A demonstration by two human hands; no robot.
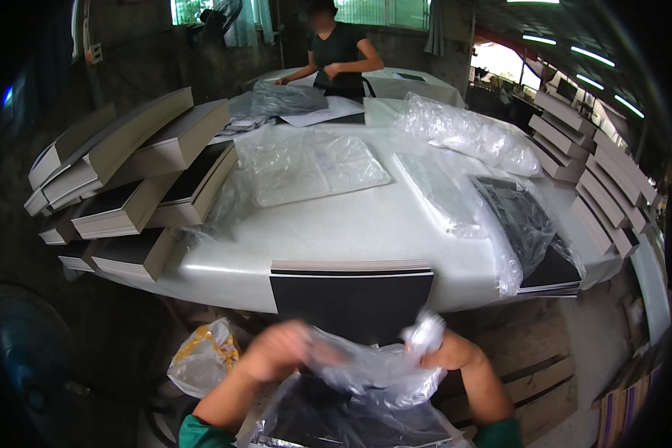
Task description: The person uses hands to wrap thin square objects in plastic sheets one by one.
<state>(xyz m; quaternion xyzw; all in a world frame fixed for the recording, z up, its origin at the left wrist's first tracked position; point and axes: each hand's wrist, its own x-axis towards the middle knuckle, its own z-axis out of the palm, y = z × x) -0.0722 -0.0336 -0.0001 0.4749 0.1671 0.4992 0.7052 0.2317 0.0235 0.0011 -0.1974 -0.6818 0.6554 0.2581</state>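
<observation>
A clear plastic bag lies close to my body, its upper part bunched and lifted between my hands. Through its film shows a dark, flat sheet or board. My left hand, blurred by motion, is closed at the left side of the film. My right hand grips the right side, with crumpled film sticking up above the fingers. Just beyond the bag, a stack of black-topped boards rests at the near edge of the white-covered table.
Piled board stacks stand at the left and right. Clear plastic bags and a bagged black stack lie on the table. A person stands behind it. A fan is at lower left, near a plastic sack.
</observation>
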